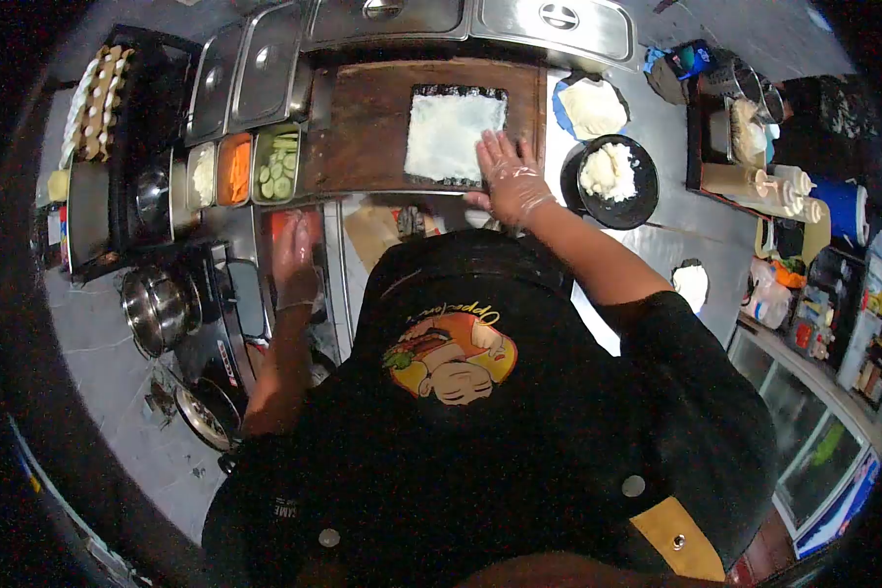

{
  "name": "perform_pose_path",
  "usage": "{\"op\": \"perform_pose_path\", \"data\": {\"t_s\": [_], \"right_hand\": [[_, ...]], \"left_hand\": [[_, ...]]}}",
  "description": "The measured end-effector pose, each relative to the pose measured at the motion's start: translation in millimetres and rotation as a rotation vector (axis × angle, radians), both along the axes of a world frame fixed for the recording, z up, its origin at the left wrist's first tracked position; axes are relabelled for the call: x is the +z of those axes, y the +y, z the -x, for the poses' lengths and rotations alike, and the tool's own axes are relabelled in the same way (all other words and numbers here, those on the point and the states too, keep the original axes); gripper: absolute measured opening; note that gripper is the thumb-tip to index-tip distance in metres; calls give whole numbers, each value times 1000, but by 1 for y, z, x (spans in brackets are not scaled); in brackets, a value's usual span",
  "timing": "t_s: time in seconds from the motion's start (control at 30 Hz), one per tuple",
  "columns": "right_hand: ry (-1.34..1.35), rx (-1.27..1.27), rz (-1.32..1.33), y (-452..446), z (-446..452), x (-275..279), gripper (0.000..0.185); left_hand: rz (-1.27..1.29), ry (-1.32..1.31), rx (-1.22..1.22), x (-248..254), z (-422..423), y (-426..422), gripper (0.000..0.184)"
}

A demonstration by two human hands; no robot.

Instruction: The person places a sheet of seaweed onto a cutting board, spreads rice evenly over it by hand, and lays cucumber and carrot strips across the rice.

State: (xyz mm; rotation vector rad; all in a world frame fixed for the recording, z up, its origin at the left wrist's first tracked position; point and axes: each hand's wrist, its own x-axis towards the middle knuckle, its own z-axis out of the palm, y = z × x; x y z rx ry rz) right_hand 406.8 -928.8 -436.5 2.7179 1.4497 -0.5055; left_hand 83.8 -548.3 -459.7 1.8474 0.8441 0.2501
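A sheet of nori [416, 169] lies on the brown wooden board [358, 127], covered with a flat white layer that looks like rice [453, 127], its dark edges showing. My right hand [517, 181], in a clear plastic glove, rests with fingers spread at the lower right corner of this sheet. My left hand [296, 250], gloved too, is down at a bin with something red [282, 227] in it, below the cucumber tub. Its fingers are blurred, and whether they hold anything does not show.
Tubs of sliced cucumber [277, 167], orange strips [234, 174] and white shreds [203, 176] stand left of the board. Lidded steel pans [387, 22] line the back. At right are a black bowl of rice [608, 181], a white-topped plate [592, 106] and squeeze bottles [755, 186].
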Motion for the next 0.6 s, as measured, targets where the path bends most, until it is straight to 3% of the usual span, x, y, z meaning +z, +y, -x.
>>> {"op": "perform_pose_path", "data": {"t_s": [0.1,0.23,0.37,0.43,0.57,0.6], "right_hand": [[37,13,-52,13,8,-4,103],[92,119,-109,8,9,-3,101],[178,130,-157,6,-10,19,96],[90,61,-284,26,-28,-5,92],[14,8,-319,72,-46,-29,93],[-5,43,-323,80,-44,-33,94]], "left_hand": [[-233,124,-20,43,-2,-52,55],[-371,134,-137,44,15,-62,57],[-244,174,-49,43,19,-56,57],[-188,91,27,64,13,-69,71],[-43,129,-83,64,7,-49,73],[-68,79,-105,61,9,-45,64]]}}
